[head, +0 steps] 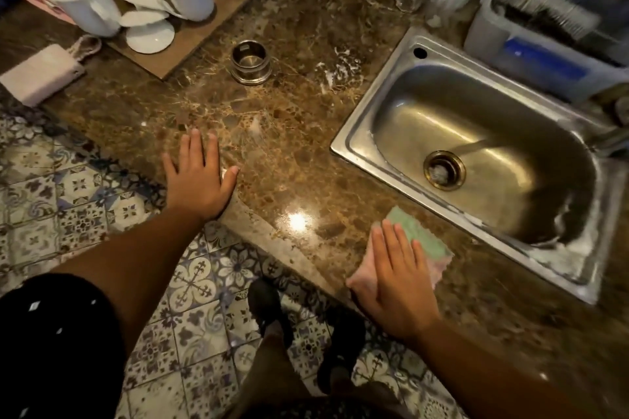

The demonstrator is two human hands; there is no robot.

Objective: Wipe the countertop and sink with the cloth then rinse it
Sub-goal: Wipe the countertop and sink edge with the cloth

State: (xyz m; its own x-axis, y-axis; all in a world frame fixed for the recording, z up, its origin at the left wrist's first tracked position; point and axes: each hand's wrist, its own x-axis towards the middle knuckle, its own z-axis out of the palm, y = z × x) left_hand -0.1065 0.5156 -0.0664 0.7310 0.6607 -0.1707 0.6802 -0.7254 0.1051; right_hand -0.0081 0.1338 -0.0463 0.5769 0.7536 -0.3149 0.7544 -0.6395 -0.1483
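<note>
**Current state.** The cloth [420, 235], green on one face and pink on the other, lies flat on the countertop [289, 133], just beside the front corner of the sink [354, 138]. The right hand [394, 282] presses on it with fingers straight and together; nothing is clenched or pinched. The left hand [199, 177] rests palm-down at the counter's front edge, fingers spread and relaxed, holding nothing, apparently as a brace.

**Progress.** The task appears to be in its countertop stage.
- White foam streaks [335, 68] lie on the counter behind the sink's left corner, near a metal ring [250, 61]. That area is judged not yet wiped clean.
- The stone around the cloth looks glossy and free of foam.
- White residue [571, 248] lines the sink rim and the near end of the basin. The sink is judged not yet wiped.
- A pale streak runs toward the drain [444, 170]; it may be running water, but blur prevents confirmation.

**Remaining.** Clear the far foam, move the metal ring if needed, wipe the sink rim and basin, then rinse the cloth.
</note>
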